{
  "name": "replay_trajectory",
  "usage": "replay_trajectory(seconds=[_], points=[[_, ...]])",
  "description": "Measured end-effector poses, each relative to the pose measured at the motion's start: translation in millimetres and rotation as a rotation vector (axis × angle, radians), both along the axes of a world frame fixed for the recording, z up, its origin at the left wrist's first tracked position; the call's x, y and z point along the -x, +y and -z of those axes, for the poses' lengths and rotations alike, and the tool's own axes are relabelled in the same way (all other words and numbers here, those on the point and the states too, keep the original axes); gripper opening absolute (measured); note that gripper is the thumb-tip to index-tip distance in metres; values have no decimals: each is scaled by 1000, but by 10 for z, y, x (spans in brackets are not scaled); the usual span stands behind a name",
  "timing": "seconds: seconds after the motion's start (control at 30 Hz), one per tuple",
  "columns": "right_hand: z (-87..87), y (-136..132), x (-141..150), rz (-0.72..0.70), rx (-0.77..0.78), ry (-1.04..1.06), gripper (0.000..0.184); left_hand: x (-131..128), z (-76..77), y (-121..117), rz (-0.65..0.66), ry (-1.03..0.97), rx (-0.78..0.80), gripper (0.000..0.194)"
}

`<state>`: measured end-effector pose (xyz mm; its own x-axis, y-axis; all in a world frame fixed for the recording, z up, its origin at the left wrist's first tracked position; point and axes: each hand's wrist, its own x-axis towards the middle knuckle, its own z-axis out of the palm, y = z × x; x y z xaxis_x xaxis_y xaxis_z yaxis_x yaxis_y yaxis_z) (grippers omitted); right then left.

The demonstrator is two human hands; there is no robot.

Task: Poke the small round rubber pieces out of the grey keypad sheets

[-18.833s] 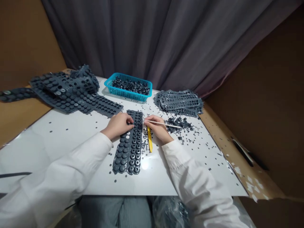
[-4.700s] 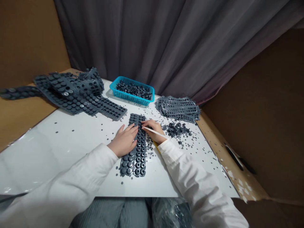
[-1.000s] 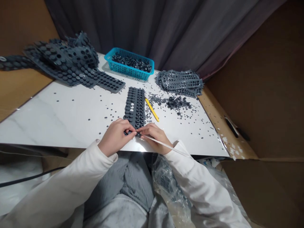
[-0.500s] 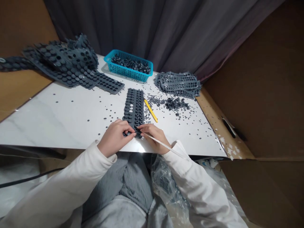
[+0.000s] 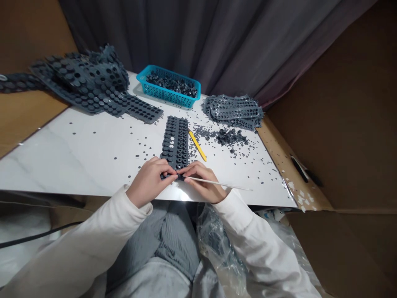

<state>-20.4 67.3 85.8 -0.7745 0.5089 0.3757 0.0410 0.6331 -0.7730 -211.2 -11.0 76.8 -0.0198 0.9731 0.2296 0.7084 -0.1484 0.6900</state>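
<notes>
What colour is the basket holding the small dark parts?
Basket: turquoise blue, clearest in the head view.

Your station presents as a small makeshift workshop: a white marbled tabletop walled by brown board panels, a grey curtain behind, with moulded rubber sheets and a parts-filled blue basket noted on top.

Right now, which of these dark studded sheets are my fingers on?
The narrow strip, just left of the yellow tool: your left hand and right hand meet at its near end. The left heap and right stack are untouched.
</notes>
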Motion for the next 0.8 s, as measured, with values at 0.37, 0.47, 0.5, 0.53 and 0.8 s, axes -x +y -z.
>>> replay_trajectory(seconds=[0.37,0.47,0.5,0.53,0.8], points=[[15,4,-1,-20,-70,16,13,-19,-22,-4,-3,7,12,19],[12,3,8,-24,-90,18,15,-18,-19,-4,-1,13,6,19],[15,3,12,-25,-102,23,15,-18,-19,-3,0,14,5,19],[19,2,15,-26,-115,27,14,-19,-19,-3,0,14,6,18],[73,29,15,-37,-191,37,9,-21,-19,1,-2,21,15,13]])
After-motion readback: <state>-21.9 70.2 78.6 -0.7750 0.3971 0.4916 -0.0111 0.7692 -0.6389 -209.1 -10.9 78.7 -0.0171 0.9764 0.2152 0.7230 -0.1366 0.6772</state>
